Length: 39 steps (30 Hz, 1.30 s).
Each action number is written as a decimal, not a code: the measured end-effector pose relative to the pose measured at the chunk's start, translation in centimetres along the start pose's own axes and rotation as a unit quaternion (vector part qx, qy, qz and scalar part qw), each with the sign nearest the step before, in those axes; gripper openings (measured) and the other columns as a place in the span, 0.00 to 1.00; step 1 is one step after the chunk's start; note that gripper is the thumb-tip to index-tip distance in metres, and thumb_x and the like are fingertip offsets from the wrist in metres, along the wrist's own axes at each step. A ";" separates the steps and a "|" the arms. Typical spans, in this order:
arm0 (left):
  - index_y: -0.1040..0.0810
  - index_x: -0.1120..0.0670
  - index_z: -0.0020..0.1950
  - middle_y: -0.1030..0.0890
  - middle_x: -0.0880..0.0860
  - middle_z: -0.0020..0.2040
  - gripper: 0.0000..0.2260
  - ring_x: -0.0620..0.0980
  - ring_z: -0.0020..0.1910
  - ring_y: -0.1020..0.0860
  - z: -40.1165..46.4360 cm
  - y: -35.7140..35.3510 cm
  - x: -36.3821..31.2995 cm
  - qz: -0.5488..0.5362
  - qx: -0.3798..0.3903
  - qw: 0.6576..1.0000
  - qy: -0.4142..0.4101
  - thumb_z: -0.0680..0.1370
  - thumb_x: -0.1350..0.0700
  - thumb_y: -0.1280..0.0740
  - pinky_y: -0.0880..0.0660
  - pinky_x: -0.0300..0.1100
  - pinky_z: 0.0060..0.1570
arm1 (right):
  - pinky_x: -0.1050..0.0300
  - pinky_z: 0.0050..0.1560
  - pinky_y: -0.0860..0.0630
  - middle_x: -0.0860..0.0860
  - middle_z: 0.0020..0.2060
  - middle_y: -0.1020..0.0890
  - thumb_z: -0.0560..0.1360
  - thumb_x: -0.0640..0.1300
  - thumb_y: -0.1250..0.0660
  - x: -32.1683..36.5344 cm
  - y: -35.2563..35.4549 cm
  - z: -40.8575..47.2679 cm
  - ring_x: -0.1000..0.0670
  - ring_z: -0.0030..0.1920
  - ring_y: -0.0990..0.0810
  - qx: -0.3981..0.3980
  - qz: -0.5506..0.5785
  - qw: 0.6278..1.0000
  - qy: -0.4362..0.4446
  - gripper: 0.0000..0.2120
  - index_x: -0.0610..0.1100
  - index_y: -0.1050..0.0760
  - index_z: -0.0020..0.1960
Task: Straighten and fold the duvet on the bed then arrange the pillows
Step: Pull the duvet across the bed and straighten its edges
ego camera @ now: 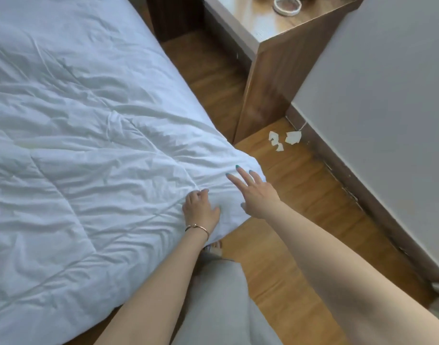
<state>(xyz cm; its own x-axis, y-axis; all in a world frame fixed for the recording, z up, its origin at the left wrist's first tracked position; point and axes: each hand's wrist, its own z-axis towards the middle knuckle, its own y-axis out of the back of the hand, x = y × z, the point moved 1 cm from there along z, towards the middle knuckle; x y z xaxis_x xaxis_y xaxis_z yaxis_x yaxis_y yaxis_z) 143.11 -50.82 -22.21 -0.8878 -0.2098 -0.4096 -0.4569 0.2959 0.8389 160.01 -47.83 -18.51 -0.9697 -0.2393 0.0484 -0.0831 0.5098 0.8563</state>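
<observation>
1. Duvet (89, 135): white, quilted, creased; spread over the bed, one corner overhanging the floor (288, 195).
2. Likely soft, light, floppy; best taken at corner and edge.
3. Left hand (201, 210): fingers curled, bunching cloth near the corner.
4. Right hand (255, 192): fingers spread straight, gripping nothing.

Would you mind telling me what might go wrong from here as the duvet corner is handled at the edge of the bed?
1. The duvet corner overhangs the bed edge; only the left hand has a grip on it, while the right hand rests open, so it may slip to the floor.
2. White scraps lie on the floor nearby; a trailing corner could drag over them.
3. The duvet is heavily creased, so folding now may set wrinkles.
</observation>
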 end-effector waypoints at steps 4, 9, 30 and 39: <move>0.51 0.34 0.75 0.56 0.53 0.77 0.45 0.64 0.75 0.60 5.8 -2.3 -3.2 0.059 0.046 0.994 0.079 0.64 0.32 0.30 0.50 0.66 0.68 | 0.49 0.64 0.30 0.54 0.77 0.65 0.76 0.45 0.36 -3.0 -1.6 4.3 0.46 0.78 0.57 0.015 -0.079 0.996 0.041 0.46 0.60 0.69 0.75; 0.72 0.32 0.70 0.75 0.54 0.74 0.56 0.69 0.71 0.72 8.0 -5.6 -3.8 0.132 0.073 0.980 0.131 0.60 0.25 0.33 0.58 0.76 0.63 | 0.49 0.61 0.28 0.60 0.77 0.61 0.77 0.46 0.36 -6.6 -1.9 8.7 0.49 0.78 0.52 0.158 -0.080 0.978 0.106 0.43 0.65 0.66 0.75; 0.61 0.45 0.78 0.65 0.50 0.78 0.46 0.60 0.76 0.63 14.6 -2.0 -13.2 -0.202 0.075 0.839 0.499 0.72 0.46 0.31 0.52 0.57 0.74 | 0.44 0.71 0.36 0.51 0.76 0.40 0.80 0.45 0.44 -15.2 10.0 16.4 0.48 0.77 0.45 0.329 0.004 0.925 0.189 0.25 0.48 0.42 0.76; 0.26 0.64 0.55 0.22 0.61 0.54 0.23 0.59 0.51 0.23 19.9 0.6 -18.2 -0.422 -0.070 0.703 0.568 0.67 0.51 0.29 0.26 0.45 0.51 | 0.43 0.69 0.34 0.58 0.78 0.56 0.80 0.51 0.42 -16.1 20.0 27.7 0.47 0.76 0.43 0.279 -0.116 0.906 0.295 0.32 0.50 0.53 0.79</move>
<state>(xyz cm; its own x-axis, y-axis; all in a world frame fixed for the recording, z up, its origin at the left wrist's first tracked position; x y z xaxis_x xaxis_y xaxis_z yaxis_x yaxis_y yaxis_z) 157.86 -28.25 -21.38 0.3506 -0.8879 -0.2980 -0.7143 -0.4593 0.5281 167.60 -10.91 -16.39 -0.6330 -0.7101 0.3084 -0.5325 0.6885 0.4923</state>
